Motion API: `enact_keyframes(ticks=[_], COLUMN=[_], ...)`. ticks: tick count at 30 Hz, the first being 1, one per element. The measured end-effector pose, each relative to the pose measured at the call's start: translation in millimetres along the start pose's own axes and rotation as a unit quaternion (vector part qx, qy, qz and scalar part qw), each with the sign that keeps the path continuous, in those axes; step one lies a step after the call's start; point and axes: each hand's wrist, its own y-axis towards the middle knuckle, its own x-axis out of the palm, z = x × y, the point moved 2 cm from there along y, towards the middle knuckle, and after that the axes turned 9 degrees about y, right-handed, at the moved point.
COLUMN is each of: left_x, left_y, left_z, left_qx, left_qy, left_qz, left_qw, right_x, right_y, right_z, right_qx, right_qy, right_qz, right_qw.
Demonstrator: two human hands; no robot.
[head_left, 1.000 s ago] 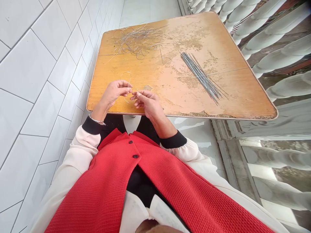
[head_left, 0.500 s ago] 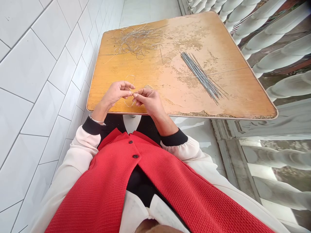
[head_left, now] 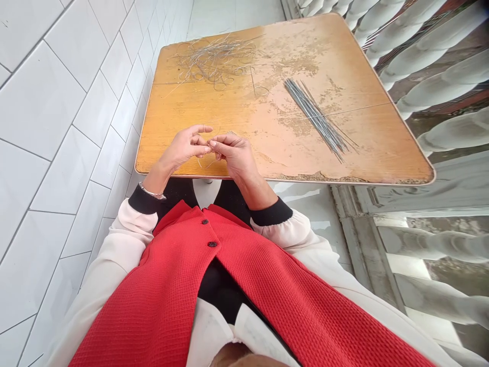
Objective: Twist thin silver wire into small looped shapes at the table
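My left hand [head_left: 182,148] and my right hand [head_left: 234,153] meet fingertip to fingertip over the near left edge of a worn wooden table [head_left: 378,148]. Both pinch a thin piece of wire [head_left: 202,162], bent into a small loop that shows faintly below the fingertips. Most of the wire is hidden by the fingers. A bangle sits on my left wrist.
A tangle of looped wires [head_left: 214,61] lies at the far left of the table. A bundle of straight grey wires [head_left: 315,117] lies diagonally at the middle right. A white tiled wall runs along the left. A pale balustrade stands to the right.
The wire loop that stood above my left fingers has been drawn small and down between the fingertips. Both hands have closed in together.
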Motion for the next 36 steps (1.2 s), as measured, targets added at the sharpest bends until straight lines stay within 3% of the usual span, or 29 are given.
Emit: enact_keyframes(ticks=[4,8,16,24,29,36], left_x=[-0.8,9.6,18.4,13.5,12.3,16.0], left_y=[-9.4,-20.5,-26.8,-15.9,-7.1,-12.4], left_z=[-12.4,-29.3,-31.1,-24.1,-23.6,-20.7], left_qx=[-0.037,-0.077,-0.033,0.021,0.047,0.050], left_qy=[-0.039,-0.079,-0.143,-0.078,-0.031,0.005], left_qz=[0.048,0.046,0.103,0.152,0.149,0.185], left_qw=[0.997,0.993,0.984,0.985,0.987,0.982], right_x=[-3.8,-3.9,-1.2,3.6,3.7,-1.2], right_y=[1.0,0.1,-1.4,-6.2,-7.1,-7.0], right_z=[-0.2,-0.6,-8.0,-12.6,-12.0,-11.7], right_qx=[0.006,0.014,0.091,0.066,0.055,0.071], right_qy=[0.051,0.070,0.122,0.058,0.033,0.042], right_qz=[0.049,0.059,0.047,0.005,-0.031,-0.022], right_qw=[0.997,0.996,0.987,0.996,0.997,0.996])
